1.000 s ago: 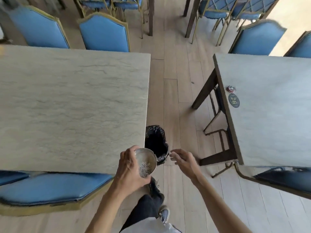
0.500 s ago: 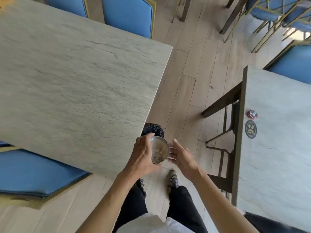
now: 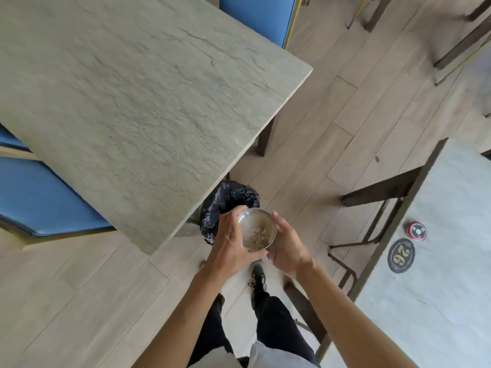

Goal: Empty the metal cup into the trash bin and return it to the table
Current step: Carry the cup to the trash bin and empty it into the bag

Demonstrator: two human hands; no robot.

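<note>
Metal cup [image 3: 256, 229], debris inside, near the trash bin [image 3: 228, 200]; left hand [image 3: 231, 243] grips it, right hand [image 3: 288, 245] touches its side. Emptying and return to desk [image 3: 132, 102] remain.

A: Where does the view look from?
B: From the person's head, high up, aimed steeply down and slightly forward. The lens is wide-angle.
A: How near?
B: Close on the hands: the left hand [image 3: 232, 244] and right hand [image 3: 289, 249] meet at a round metal cup [image 3: 256, 229] just below centre, forearms entering from the bottom edge.
A: And farther off?
B: The grey stone-patterned tabletop [image 3: 132, 102] fills the upper left; the pale wood-plank floor [image 3: 332, 115] runs far below.
</note>
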